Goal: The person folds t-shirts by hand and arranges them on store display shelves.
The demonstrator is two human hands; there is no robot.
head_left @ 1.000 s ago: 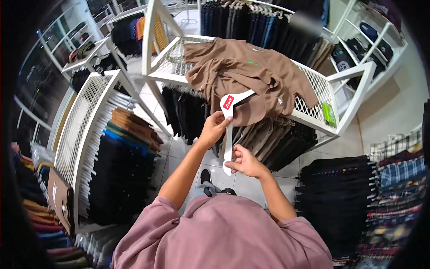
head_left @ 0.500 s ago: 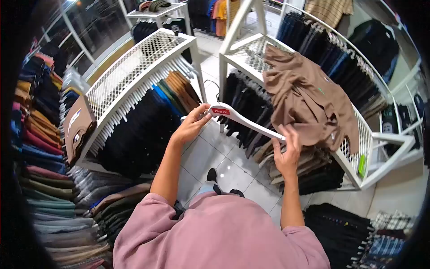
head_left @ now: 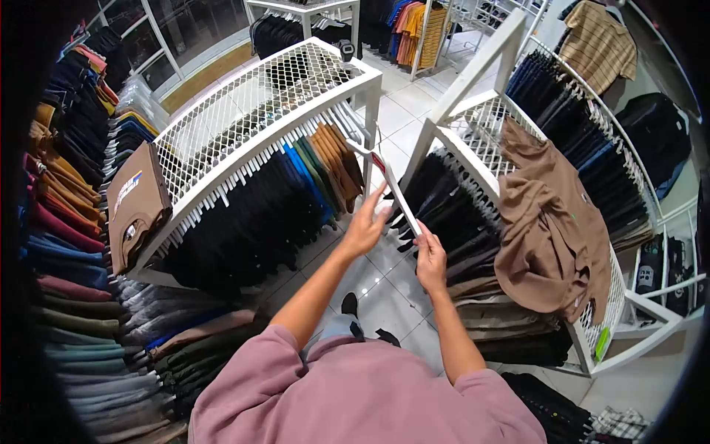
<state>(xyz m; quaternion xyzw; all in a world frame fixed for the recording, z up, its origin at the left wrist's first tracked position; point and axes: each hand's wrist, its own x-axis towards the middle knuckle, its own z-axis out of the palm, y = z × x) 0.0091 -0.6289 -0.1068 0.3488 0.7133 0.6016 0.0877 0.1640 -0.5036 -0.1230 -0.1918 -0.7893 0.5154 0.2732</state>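
A white clothes hanger (head_left: 401, 201) with a red label stands tilted and nearly edge-on in front of me, its hook pointing away. My right hand (head_left: 430, 263) pinches the lower end of one arm of it between thumb and fingers. Beside the hanger, just to its left, is my left hand (head_left: 365, 228), fingers stretched and thumb apart, with nothing in it. A crumpled brown shirt (head_left: 551, 233) is draped over the mesh-topped rack to the right.
A white mesh-topped rack (head_left: 244, 96) with dark, blue and tan clothes stands at left, a folded brown shirt (head_left: 137, 200) on its near end. Stacked garments (head_left: 74, 333) line the far left. Tiled floor (head_left: 403, 100) runs between the racks.
The hanger has swung from broadside, held at label and end, to nearly edge-on. My left hand has come off the label and lowered; my right hand has moved left with the hanger's end.
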